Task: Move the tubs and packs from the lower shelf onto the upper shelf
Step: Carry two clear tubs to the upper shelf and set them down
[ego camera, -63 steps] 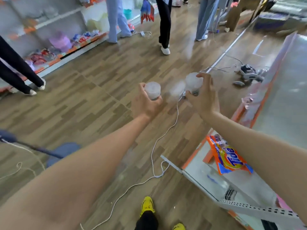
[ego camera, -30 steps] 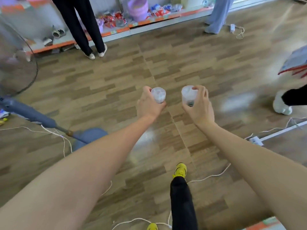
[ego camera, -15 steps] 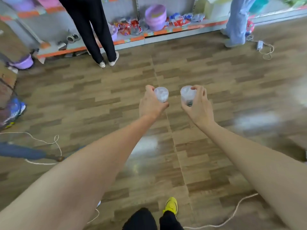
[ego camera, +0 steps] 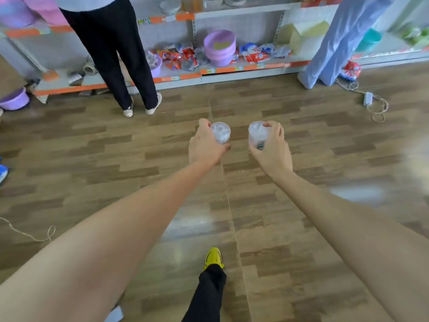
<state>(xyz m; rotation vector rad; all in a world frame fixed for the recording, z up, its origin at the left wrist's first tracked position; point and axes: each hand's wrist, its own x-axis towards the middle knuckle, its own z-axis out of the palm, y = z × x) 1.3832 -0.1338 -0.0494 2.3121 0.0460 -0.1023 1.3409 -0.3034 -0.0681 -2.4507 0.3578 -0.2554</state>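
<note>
Above wood floor (ego camera: 92,147), left hand (ego camera: 202,148) gripping clear tub (ego camera: 220,132), right hand (ego camera: 275,151) gripping second tub (ego camera: 257,134), both upright

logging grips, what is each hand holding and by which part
The left hand grips a clear tub round its side; the right hand grips a second clear tub likewise.

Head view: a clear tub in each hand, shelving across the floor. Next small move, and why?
Probably step forward toward the shelving, tubs upright. The left hand grips the left tub, the right hand the right tub, and the upper shelf stands across the wooden floor, seemingly beyond arm's reach.
</note>
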